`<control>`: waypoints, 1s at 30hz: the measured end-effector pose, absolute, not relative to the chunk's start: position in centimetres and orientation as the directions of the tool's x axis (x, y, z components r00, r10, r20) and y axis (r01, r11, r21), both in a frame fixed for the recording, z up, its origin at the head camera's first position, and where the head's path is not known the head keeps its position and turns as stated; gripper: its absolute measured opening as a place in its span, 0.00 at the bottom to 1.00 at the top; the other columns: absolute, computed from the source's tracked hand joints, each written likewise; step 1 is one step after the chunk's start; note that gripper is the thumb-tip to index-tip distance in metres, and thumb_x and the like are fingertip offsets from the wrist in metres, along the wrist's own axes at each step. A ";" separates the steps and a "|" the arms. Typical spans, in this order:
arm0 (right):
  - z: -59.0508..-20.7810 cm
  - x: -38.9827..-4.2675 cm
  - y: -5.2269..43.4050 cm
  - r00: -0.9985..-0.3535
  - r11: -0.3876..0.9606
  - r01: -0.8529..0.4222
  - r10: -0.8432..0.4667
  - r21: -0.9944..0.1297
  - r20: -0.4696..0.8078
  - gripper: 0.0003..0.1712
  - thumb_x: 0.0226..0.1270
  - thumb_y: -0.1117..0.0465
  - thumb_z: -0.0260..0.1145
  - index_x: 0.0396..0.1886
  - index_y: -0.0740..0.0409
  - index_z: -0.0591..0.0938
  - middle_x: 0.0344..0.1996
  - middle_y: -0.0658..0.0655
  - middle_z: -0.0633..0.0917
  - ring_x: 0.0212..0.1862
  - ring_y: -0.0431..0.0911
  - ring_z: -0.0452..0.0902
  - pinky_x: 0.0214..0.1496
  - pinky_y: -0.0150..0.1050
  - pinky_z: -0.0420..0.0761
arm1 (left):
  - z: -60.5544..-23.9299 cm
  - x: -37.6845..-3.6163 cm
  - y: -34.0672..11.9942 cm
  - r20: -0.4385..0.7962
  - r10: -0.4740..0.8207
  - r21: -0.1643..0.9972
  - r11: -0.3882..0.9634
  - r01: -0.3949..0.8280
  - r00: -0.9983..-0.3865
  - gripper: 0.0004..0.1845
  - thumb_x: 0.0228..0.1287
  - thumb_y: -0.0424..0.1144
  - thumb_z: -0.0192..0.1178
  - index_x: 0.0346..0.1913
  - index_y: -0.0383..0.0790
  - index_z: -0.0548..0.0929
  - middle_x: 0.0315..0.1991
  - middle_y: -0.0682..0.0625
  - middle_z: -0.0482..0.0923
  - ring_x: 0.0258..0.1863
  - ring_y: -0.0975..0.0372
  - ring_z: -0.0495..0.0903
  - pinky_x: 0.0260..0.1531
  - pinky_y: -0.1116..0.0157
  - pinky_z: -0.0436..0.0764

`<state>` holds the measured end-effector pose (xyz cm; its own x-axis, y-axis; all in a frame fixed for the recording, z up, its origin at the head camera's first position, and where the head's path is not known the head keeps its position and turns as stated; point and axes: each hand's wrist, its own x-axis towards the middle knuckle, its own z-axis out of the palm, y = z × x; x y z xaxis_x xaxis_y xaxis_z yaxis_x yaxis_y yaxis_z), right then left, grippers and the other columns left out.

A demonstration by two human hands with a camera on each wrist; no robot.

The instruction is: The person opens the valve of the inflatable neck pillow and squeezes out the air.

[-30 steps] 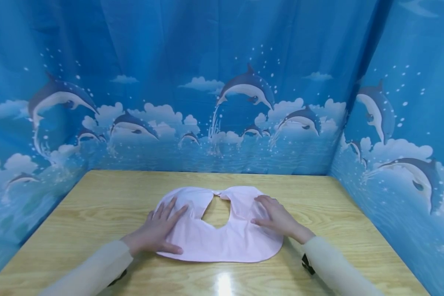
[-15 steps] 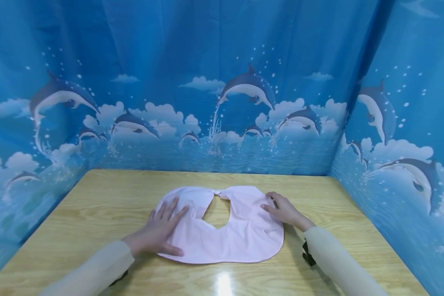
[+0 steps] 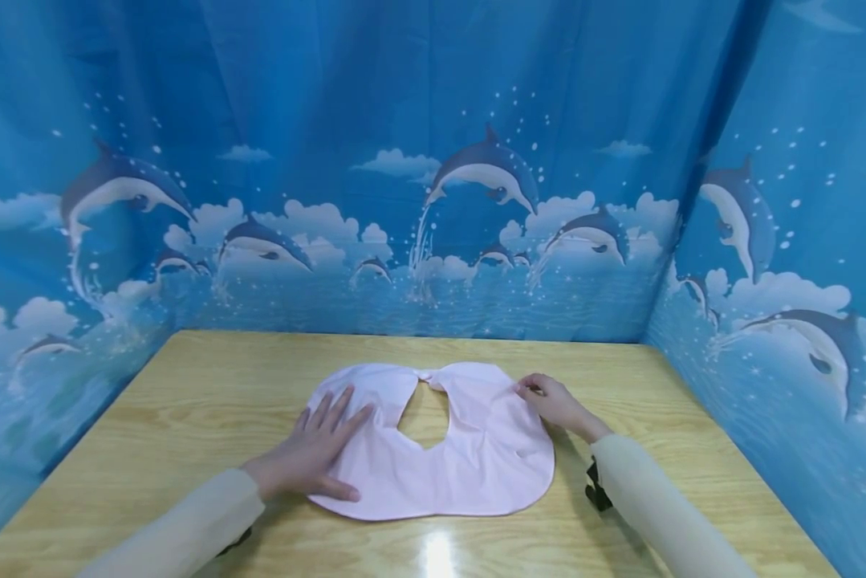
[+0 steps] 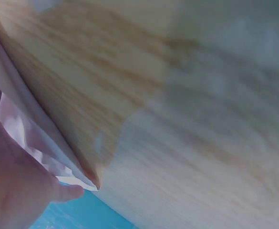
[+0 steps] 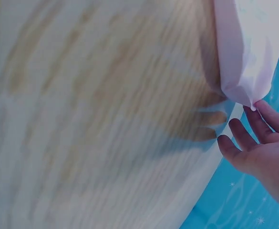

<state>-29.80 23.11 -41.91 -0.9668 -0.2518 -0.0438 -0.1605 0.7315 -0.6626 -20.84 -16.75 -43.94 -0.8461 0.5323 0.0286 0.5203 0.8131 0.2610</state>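
A pale pink baby bib (image 3: 433, 482) lies spread on the wooden table, its neck opening in the middle and its two ends meeting at the far side. My left hand (image 3: 310, 453) rests on the left part with its fingers spread. At the right edge, my right hand (image 3: 559, 405) pinches the cloth between thumb and index finger. The right wrist view shows the bib's edge (image 5: 244, 52) drawn to a small point at the fingertips of the right hand (image 5: 263, 148). In the left wrist view, the left hand (image 4: 15, 176) is partly cut off beside the cloth.
The light wooden table (image 3: 209, 377) extends around the bib on all sides. A blue curtain (image 3: 317, 160) printed with dolphins and clouds hangs behind it and along the sides. A bright light reflection (image 3: 437, 554) shows near the front.
My right hand has slid from lying on the right part of the bib to its right edge, and now pinches the cloth. The left hand stays almost in place.
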 end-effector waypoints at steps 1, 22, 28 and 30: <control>-41.9 -29.8 23.1 -0.967 0.731 -0.158 -0.250 -0.664 -0.045 0.20 0.70 0.56 0.51 0.50 0.68 0.74 0.49 0.66 0.77 0.52 0.57 0.73 0.50 0.48 0.77 | -43.9 -20.8 -16.7 0.027 0.532 0.259 0.814 0.520 -0.846 0.62 0.35 0.77 0.55 0.72 0.51 0.42 0.72 0.38 0.27 0.68 0.36 0.32 0.59 0.32 0.46; -41.7 -28.0 24.0 -0.949 0.797 -0.288 -0.313 -0.531 0.045 0.32 0.66 0.55 0.56 0.61 0.74 0.63 0.60 0.76 0.63 0.62 0.68 0.58 0.63 0.61 0.61 | -44.2 -20.9 -16.7 0.004 0.519 0.288 0.818 0.498 -0.855 0.63 0.33 0.77 0.56 0.72 0.54 0.41 0.72 0.38 0.28 0.68 0.35 0.38 0.57 0.31 0.50; -41.6 -26.3 22.2 -0.870 0.748 -0.483 -0.467 -0.455 0.155 0.43 0.56 0.49 0.66 0.66 0.62 0.61 0.67 0.71 0.56 0.67 0.67 0.50 0.63 0.66 0.54 | -44.5 -21.1 -16.1 0.076 0.517 0.280 0.809 0.516 -0.852 0.60 0.37 0.77 0.55 0.72 0.55 0.43 0.72 0.36 0.29 0.66 0.32 0.39 0.55 0.30 0.50; -41.6 -25.7 21.5 -0.827 0.712 -0.548 -0.541 -0.439 0.155 0.45 0.53 0.48 0.68 0.67 0.59 0.61 0.68 0.70 0.55 0.68 0.67 0.49 0.64 0.66 0.53 | -44.6 -21.1 -15.7 0.099 0.517 0.265 0.810 0.523 -0.851 0.57 0.38 0.76 0.55 0.72 0.56 0.46 0.72 0.35 0.29 0.65 0.29 0.40 0.54 0.29 0.50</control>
